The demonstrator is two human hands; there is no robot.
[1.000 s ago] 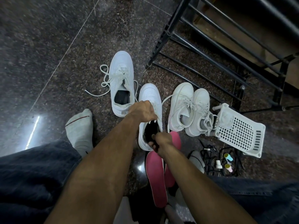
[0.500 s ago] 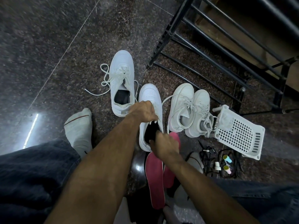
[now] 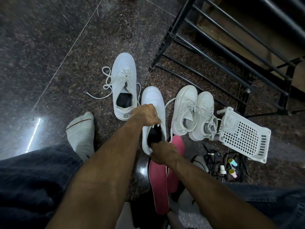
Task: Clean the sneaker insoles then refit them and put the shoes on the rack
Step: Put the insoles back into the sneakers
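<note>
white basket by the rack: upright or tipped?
Tipped. The white basket lies on its side on the floor, perforated face up, with small bottles loose beside it.

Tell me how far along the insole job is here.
Done: nothing is on the black metal rack.
In hand: the left hand grips the white sneaker while the right hand works its black insole.
Left: two pink insoles lie out; four shoes remain on the floor.

Home entryway: shoe rack (image 3: pixel 231 52), sneakers (image 3: pixel 186 109)

Right hand (image 3: pixel 162 152) fingers hidden inside sneaker (image 3: pixel 153 103).
</note>
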